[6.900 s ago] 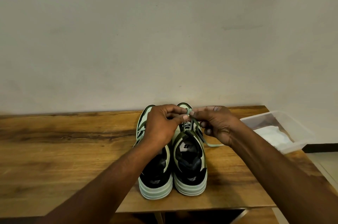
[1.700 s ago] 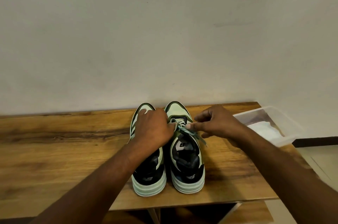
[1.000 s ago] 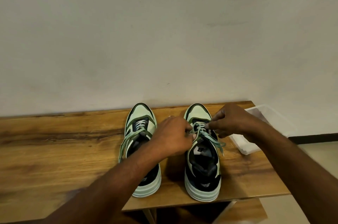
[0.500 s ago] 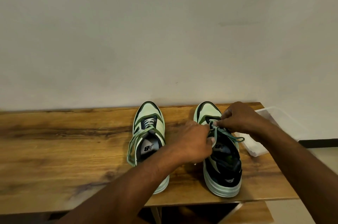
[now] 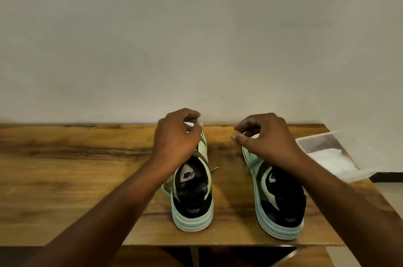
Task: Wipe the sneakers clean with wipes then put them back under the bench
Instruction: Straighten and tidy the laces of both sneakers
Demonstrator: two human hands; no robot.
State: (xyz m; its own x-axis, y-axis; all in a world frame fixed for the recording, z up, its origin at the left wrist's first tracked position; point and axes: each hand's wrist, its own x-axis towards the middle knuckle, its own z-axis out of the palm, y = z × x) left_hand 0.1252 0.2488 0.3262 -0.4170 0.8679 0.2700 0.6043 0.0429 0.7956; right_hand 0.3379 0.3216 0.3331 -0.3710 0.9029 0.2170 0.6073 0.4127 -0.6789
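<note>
Two sneakers stand apart on the tabletop (image 5: 65, 179), heels toward six o'clock, long axes toward twelve. Left hand (image 5: 177, 136) hovers curled and apparently empty over the left sneaker (image 5: 193, 192); right hand (image 5: 265, 138), equally curled, over the right sneaker (image 5: 279, 199). Wipes (image 5: 329, 162) lie at the right hand's three o'clock, so it is nearer.

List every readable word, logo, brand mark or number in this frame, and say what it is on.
"NB" logo: on the tongue of the left sneaker, seen upside down.
Mark on the left sneaker's heel: too blurred to read.
Marks on the tongue and heel of the right sneaker: too blurred to read.
Clear container with white wipes: no text visible.
</note>
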